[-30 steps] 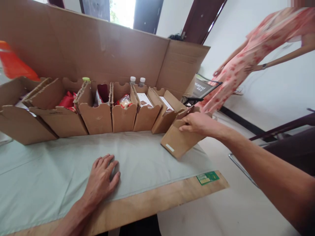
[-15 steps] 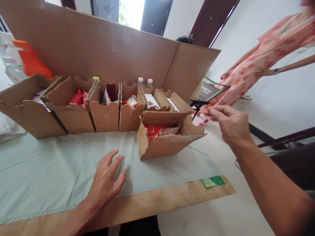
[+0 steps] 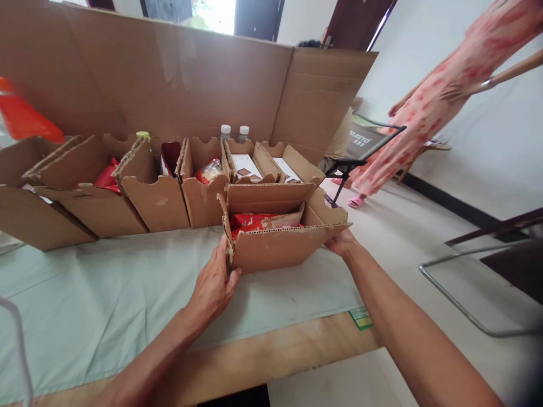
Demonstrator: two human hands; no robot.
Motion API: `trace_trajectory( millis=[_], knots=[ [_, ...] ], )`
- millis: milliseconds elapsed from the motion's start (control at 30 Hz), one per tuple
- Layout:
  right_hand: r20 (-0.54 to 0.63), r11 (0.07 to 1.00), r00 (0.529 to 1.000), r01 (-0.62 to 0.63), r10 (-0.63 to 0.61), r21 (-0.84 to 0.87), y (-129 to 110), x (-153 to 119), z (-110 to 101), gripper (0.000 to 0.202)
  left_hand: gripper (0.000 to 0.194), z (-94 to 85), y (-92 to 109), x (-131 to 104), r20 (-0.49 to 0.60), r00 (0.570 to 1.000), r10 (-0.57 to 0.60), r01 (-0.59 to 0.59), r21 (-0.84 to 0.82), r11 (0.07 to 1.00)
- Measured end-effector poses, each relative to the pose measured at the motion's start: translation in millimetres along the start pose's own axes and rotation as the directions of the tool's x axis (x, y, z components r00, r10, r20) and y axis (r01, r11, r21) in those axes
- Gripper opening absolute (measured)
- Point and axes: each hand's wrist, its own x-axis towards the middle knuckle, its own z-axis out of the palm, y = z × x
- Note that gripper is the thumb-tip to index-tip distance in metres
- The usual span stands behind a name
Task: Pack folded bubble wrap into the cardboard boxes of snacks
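Observation:
A cardboard box (image 3: 275, 249) stands crosswise in front of a row of similar boxes, with red packets (image 3: 254, 221) inside. My left hand (image 3: 216, 277) grips its left end, thumb on the front face and fingers along the side. At the box's right end is my right hand (image 3: 340, 242), its fingers partly hidden behind and under the corner. Behind stand the row's boxes, among them one with a red and clear packet (image 3: 209, 171) and one holding a white carton (image 3: 246, 167).
A tall cardboard panel (image 3: 220, 85) rises behind the row. An orange object (image 3: 25, 116) is at the left. Beyond the cloth-covered table (image 3: 106, 294) are a folding chair (image 3: 365, 144) and a standing person (image 3: 445, 96). A metal-framed seat (image 3: 449, 305) is at the right.
Both my hands have moved to the front box and now hold its two ends. My right hand came down from above the right side. The view has shifted slightly right.

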Motion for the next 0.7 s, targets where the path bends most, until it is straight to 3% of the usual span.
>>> trace_trajectory(
  millis=[200, 367, 600, 700],
  knots=[
    [-0.047, 0.997, 0.998, 0.05, -0.048, 0.051, 18.1, -36.1, -5.7, 0.042, 0.062, -2.2, 0.6, 1.2, 0.005, 0.999, -0.04, 0.04, -0.039, 0.998],
    [-0.073, 0.98, 0.982, 0.178, -0.171, 0.091, 35.4, -70.3, -1.2, 0.065, 0.073, 13.0, 16.3, 8.0, 0.033, 0.999, -0.043, 0.045, -0.045, 0.998],
    [-0.344, 0.951, 0.899, 0.306, -0.27, 0.053, 37.4, -43.4, -22.8, 0.075, 0.077, 52.4, 46.3, 53.4, 0.176, 0.984, -0.022, 0.02, 0.013, 1.0],
    [-0.469, 0.958, 0.849, 0.285, -0.245, 0.015, 37.4, -38.0, -32.6, 0.068, 0.077, 54.2, 48.8, 63.2, 0.208, 0.978, 0.008, -0.011, 0.013, 1.0]
  ],
)
